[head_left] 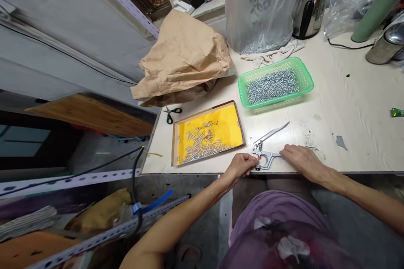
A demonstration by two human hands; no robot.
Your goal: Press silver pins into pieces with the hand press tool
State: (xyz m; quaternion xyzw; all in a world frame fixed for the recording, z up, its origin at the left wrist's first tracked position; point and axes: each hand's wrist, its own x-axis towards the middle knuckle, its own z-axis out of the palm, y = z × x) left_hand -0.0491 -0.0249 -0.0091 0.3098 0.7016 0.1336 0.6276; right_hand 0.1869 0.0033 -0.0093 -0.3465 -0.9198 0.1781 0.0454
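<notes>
Pale worktop [353,105] beneath a barred window, seen from where I stand; entries run from the hands outward.

Item: left hand [241,167], at the worktop's near edge. Thumb and forefinger drawn together at the head of the pliers; whether a small piece sits between them, I cannot tell.

Item: right hand [299,160], fingers curled over the end of the lower handle.

Item: hand pliers [268,160], grey metal, lying between the two hands. Long axis runs sideways, roughly along the near edge; head toward the left hand, handles toward the right. Upper handle [274,133] swung wide, slanting up and away from the right hand, untouched. Coil spring at the hinge; a red spot near the left fingertips.

Item: shallow tray [239,122], yellow-lined, beyond and left of the left hand, the nearer one; slim metal pieces [202,151] heaped toward its near side.

Item: green basket [307,80], straight beyond the pliers, holding many small metal pieces [273,86].

Further out: scissors [172,114] beside the tray; crumpled brown paper [189,59]; clear plastic bag [261,8]; steel kettle [314,6].
</notes>
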